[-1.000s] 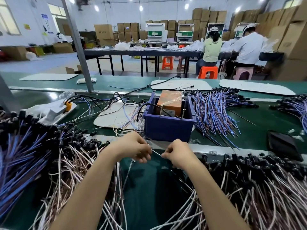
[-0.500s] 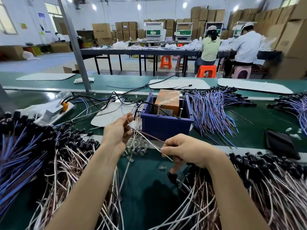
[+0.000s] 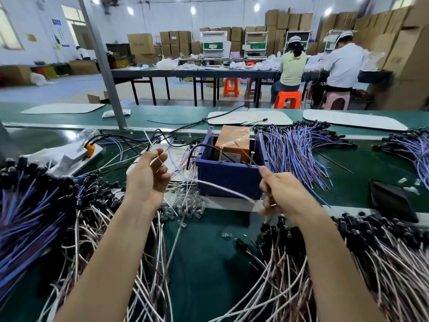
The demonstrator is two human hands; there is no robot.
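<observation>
My left hand (image 3: 148,180) is raised over the green bench, fingers curled round thin wire ends near its fingertips. My right hand (image 3: 282,194) pinches a white wire (image 3: 222,188) that runs blurred between the two hands, in front of the blue bin (image 3: 228,180). Under the hands lies a small heap of clear glass bulbs (image 3: 185,209). Piles of white and brown wires with black caps (image 3: 383,252) spread at both sides of my forearms.
The blue bin holds an orange box (image 3: 233,141) and upright pins. Blue and purple wire bundles (image 3: 294,152) lie right of it, more at the far left (image 3: 21,219). A black pad (image 3: 390,201) sits at right. A grey post (image 3: 102,63) rises behind; two people sit at a far table.
Both hands have risen and moved apart, drawing the white wire out between them. My left hand went up and left; my right hand shifted right toward the bin's corner.
</observation>
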